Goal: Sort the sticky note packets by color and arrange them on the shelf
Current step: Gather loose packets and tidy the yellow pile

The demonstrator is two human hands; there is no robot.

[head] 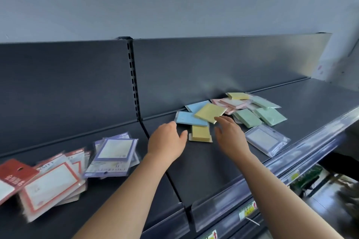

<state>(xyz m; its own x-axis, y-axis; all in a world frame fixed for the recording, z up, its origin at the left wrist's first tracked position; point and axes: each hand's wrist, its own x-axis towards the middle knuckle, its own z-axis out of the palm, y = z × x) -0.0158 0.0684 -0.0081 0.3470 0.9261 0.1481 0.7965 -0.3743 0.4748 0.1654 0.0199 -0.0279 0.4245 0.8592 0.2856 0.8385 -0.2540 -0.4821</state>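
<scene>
Both forearms rise from the lower edge toward 12 o'clock over the dark shelf [204, 176]. The left hand [167, 138] lies palm down, fingers loosely bent and holding nothing, thumb out toward 3 o'clock. The right hand [231, 134] is spread wide and also empty, its fingertips near a tilted yellow packet [210, 112]. Between the hands a second yellow packet [201, 133] lies flat on the shelf. Just beyond the left hand's fingers is a blue packet [189, 118] — and toward 2 o'clock a loose pile of pink packets [233, 103] and green packets [270, 115]. Red-framed packets [48, 180] sit at 8 o'clock.
</scene>
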